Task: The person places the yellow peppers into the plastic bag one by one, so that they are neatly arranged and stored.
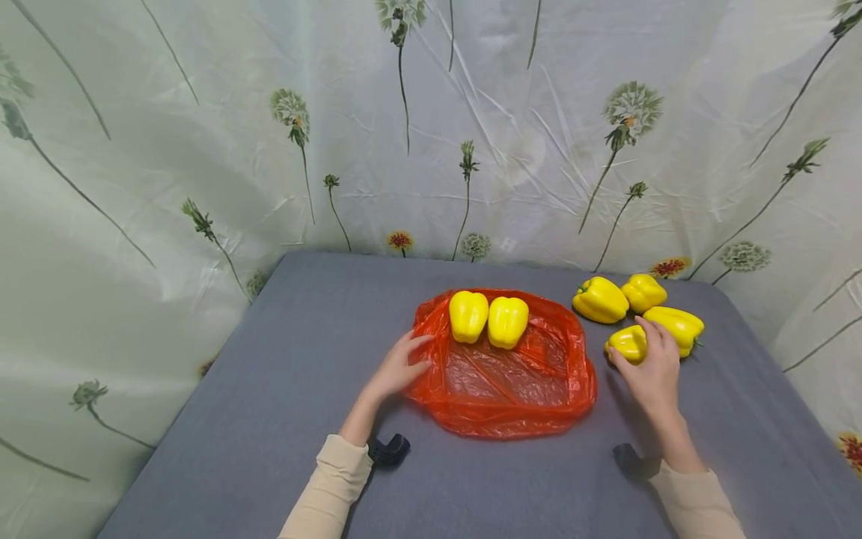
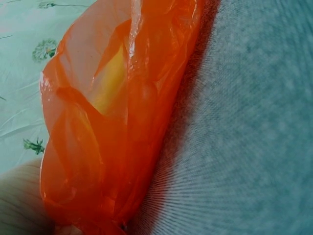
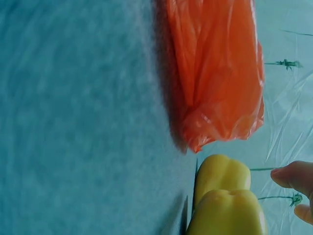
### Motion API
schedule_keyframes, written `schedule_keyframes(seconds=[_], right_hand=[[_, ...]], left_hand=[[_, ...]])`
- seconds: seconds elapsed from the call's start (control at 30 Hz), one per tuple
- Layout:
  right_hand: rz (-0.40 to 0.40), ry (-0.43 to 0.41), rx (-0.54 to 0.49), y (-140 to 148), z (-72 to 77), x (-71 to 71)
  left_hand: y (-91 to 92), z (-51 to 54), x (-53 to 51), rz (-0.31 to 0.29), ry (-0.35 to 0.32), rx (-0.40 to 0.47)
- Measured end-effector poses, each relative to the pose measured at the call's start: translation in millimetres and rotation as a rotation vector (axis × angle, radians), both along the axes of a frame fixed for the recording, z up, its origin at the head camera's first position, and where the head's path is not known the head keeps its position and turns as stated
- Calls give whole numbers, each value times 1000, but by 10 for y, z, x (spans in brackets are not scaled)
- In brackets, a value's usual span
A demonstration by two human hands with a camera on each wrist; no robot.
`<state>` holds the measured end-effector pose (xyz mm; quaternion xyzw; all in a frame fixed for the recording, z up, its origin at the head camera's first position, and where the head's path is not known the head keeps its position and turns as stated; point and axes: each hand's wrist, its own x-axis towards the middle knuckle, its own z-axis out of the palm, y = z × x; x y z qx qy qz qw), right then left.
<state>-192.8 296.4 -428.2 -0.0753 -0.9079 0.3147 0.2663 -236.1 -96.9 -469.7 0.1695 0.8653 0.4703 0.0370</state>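
Two yellow bell peppers [image 1: 468, 317] [image 1: 508, 323] lie side by side in a red plastic bag [image 1: 512, 423] spread wide. My left hand [image 1: 397, 367] is at the bag's left edge, thumb and fingers apart over the rim. In the left wrist view the bag [image 2: 127, 161] partly covers that hand [image 2: 22, 200]. To the right, my right hand [image 1: 653, 367] is over a yellow bell pepper [image 1: 626, 344], thumb and fingers spread. The right wrist view shows fingers [image 3: 296, 177] apart from the peppers [image 3: 227, 215] below.
Three more yellow bell peppers [image 1: 600, 300] [image 1: 644, 292] [image 1: 676, 327] are grouped beyond and beside the right hand. A grey cloth [image 1: 269, 389] covers the table. Behind it hangs a pale curtain [image 1: 377, 195] with dandelion prints. Dark wrist devices [image 1: 390, 451] sit at both wrists.
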Motion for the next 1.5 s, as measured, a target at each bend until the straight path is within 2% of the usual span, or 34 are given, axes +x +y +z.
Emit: schedule_keyframes(seconds=[0.23, 0.5, 0.8, 1.07, 1.23, 1.37, 1.5], right_hand=[[-54, 33, 20, 76, -61, -6], [-117, -97, -12, 116, -83, -5], [-141, -116, 32, 146, -115, -9], [-96, -215, 76, 165, -44, 31], [-34, -288, 59, 203, -10, 65], [-16, -351, 43, 226, -8, 78], [-14, -359, 35, 241, -13, 69]], left_hand=[[2, -5, -3, 3, 6, -5], [6, 9, 7, 12, -9, -8], [-1, 8, 5, 0, 7, -29], [6, 4, 7, 5, 15, -18], [7, 1, 11, 6, 23, -12], [2, 5, 13, 7, 15, -3], [3, 8, 7, 10, 8, -5]])
